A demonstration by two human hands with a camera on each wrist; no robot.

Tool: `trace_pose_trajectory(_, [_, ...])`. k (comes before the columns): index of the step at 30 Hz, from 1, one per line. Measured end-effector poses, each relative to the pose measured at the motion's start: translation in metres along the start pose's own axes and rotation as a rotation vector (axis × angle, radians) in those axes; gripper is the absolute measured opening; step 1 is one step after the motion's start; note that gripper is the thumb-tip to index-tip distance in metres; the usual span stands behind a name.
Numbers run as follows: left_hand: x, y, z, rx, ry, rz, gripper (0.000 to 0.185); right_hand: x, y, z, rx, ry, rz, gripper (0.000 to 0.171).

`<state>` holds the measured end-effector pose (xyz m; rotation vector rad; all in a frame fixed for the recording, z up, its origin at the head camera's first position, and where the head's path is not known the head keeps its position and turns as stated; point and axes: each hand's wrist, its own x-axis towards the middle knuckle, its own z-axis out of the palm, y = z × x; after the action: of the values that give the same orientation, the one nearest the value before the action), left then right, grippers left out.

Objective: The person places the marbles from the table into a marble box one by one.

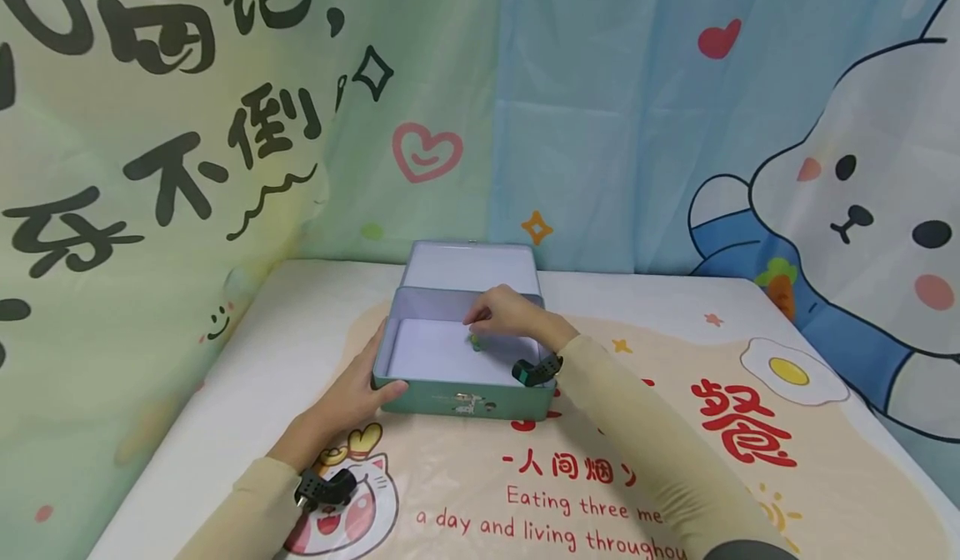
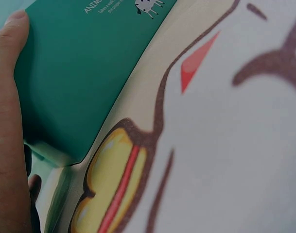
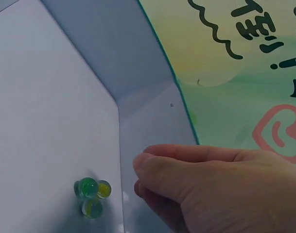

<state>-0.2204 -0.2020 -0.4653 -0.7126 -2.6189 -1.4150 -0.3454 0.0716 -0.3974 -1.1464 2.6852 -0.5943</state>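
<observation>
Marbles [image 3: 92,194]: clustered on the tin [image 1: 420,352] floor, just below the right hand.
Right hand [image 1: 506,314]: loosely curled, holding nothing.
Left hand [image 1: 360,389]: flat against the tin's left corner.

A teal tin box [image 1: 465,397] stands open, its hinged lid tilted back and its inside pale white, with the left hand's fingers [image 1: 375,360] flat against its left wall. Three small green-and-yellow glass marbles [image 3: 92,193] lie clustered, touching one another, on the box floor just below the right hand's fingers [image 3: 152,167].
</observation>
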Motion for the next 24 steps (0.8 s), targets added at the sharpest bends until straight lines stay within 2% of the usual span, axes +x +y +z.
trace_pose_trajectory(7, [0.003, 0.0, 0.001, -0.022, 0.006, 0.019, 0.103, -0.008, -0.007, -0.009, 0.055, 0.015, -0.002, 0.02])
trace_pose_trajectory(17, [0.001, 0.0, 0.0, 0.006, 0.004, 0.019, 0.102, -0.021, -0.009, -0.016, 0.092, 0.063, -0.02, 0.021])
trace_pose_trajectory(24, [0.002, -0.003, 0.0, -0.032, 0.003, 0.035, 0.103, -0.037, -0.004, -0.025, 0.128, 0.131, -0.022, 0.02])
